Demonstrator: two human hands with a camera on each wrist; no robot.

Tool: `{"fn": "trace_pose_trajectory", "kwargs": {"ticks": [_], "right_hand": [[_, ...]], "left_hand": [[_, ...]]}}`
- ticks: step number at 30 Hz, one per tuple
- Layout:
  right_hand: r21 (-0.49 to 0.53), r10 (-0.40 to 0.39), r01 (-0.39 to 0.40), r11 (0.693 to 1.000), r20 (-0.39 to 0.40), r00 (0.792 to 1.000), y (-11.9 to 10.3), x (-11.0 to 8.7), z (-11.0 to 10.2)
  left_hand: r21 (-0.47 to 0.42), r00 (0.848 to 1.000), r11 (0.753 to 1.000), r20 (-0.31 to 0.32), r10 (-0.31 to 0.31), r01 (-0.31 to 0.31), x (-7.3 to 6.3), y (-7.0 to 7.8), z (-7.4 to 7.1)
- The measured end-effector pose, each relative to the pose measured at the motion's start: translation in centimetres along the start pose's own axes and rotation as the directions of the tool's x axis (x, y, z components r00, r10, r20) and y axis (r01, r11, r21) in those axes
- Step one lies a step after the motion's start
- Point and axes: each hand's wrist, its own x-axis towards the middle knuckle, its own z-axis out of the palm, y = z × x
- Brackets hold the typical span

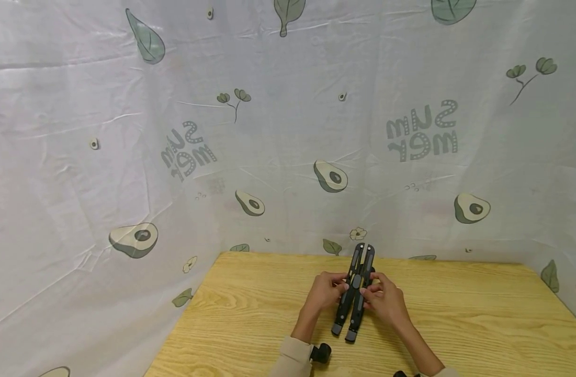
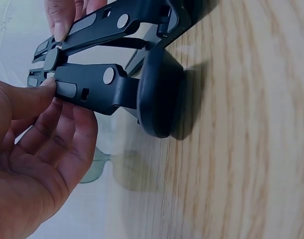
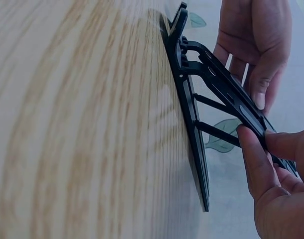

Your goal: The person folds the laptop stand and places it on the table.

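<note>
A black folding laptop stand (image 1: 357, 281) with grey pads stands on the wooden table, its two arms close together and joined by an oval piece in the middle. In the right wrist view, the upper arms of the stand (image 3: 227, 92) are raised at a slant over its base bars, with thin struts between. My left hand (image 1: 324, 290) pinches the left arm near the oval piece, thumb on top and fingers beneath. On the opposite arm, my right hand (image 1: 386, 301) grips with thumb and fingers. The lipped front foot (image 2: 159, 94) rests on the tabletop.
The light wood table (image 1: 259, 314) extends to both sides of the stand. Behind it and at the left hangs a white curtain (image 1: 288, 131) printed with avocados and leaves. A black wrist camera (image 1: 322, 353) sits at the left sleeve.
</note>
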Motion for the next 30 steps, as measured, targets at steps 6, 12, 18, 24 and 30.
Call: {"fn": "trace_pose_trajectory", "kwargs": {"ticks": [6, 12, 18, 24, 30], "right_hand": [[-0.006, 0.002, -0.002, 1.000, 0.001, 1.000, -0.05, 0.08, 0.02], [-0.012, 0.004, -0.004, 1.000, -0.003, 1.000, 0.08, 0.22, 0.11], [-0.010, 0.004, -0.004, 1.000, 0.001, 1.000, -0.04, 0.15, 0.18], [-0.015, 0.000, 0.000, 1.000, 0.002, 1.000, -0.07, 0.08, 0.24], [-0.029, -0.008, 0.008, 1.000, -0.010, 1.000, -0.09, 0.15, 0.45]], "left_hand": [[-0.010, 1.000, 1.000, 0.004, 0.006, -0.006, 0.02, 0.21, -0.02], [-0.020, 1.000, 1.000, 0.010, 0.001, -0.001, 0.10, 0.22, 0.18], [-0.022, 1.000, 1.000, 0.018, -0.014, 0.015, 0.01, 0.17, 0.38], [-0.024, 1.000, 1.000, 0.019, -0.016, 0.017, -0.19, 0.26, 0.41], [-0.019, 1.000, 1.000, 0.000, -0.015, 0.015, -0.25, 0.34, 0.56]]}}
